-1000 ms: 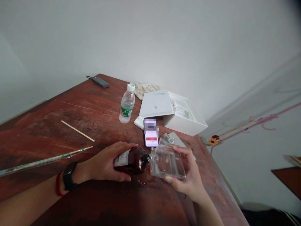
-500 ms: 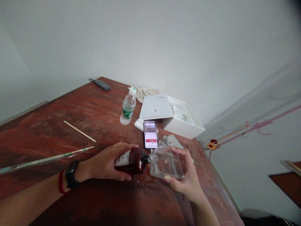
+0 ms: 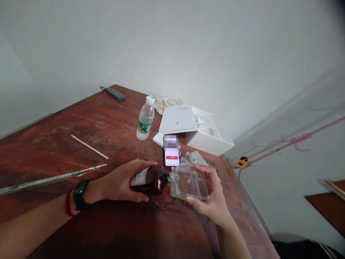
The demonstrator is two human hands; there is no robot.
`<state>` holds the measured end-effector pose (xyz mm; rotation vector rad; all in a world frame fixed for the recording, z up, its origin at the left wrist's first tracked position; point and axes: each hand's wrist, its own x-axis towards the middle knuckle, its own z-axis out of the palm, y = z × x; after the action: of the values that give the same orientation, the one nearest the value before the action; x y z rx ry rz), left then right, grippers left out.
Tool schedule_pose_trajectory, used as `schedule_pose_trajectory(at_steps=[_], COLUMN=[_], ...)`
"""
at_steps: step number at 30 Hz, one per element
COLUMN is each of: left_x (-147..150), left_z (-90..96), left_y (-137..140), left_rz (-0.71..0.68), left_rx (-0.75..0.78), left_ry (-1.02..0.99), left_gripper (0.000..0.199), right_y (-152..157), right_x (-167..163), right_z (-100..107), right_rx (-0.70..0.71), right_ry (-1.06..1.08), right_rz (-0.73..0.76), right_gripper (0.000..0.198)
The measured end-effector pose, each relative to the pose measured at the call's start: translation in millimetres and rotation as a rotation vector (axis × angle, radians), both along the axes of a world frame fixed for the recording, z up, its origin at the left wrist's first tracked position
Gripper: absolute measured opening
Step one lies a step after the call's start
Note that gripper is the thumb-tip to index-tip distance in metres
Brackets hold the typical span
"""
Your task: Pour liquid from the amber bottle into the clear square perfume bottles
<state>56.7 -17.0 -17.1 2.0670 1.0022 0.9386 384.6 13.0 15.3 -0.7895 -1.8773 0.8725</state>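
Note:
My left hand (image 3: 124, 181) is wrapped round a dark red-brown bottle (image 3: 156, 180) with a pale label, tipped on its side with its black neck pointing right. In my right hand (image 3: 208, 192) is a clear, square-bodied bottle (image 3: 185, 182), also tilted sideways, its mouth facing left. The two bottle mouths meet end to end; whether liquid passes between them I cannot make out. Small drops of spilled liquid (image 3: 159, 204) lie on the table below the dark bottle.
Beyond my hands, a lit phone (image 3: 171, 154) leans by an open white box (image 3: 210, 142). A water bottle (image 3: 145, 120) stands left of it. One bare chopstick (image 3: 90, 146) and a wrapped pair (image 3: 54, 178) lie at left. A grey device (image 3: 116, 94) sits at the far edge.
The whole view has shifted slightly, with everything a little higher in the picture. Both hands keep their hold, and the bottles stay mouth to mouth.

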Motion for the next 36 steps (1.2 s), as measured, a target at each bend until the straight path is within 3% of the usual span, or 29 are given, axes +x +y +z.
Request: schedule_pose_trajectory(at_steps=[36], left_x=[-0.2], left_z=[-5.0], left_y=[0.3], left_rz=[0.004], left_rx=[0.04], left_ry=[0.017], left_gripper=[0.095], right_y=[-1.4], right_x=[-1.2], right_z=[0.7], right_rx=[0.024], right_ry=[-0.019], right_rz=[-0.052], right_gripper=[0.07])
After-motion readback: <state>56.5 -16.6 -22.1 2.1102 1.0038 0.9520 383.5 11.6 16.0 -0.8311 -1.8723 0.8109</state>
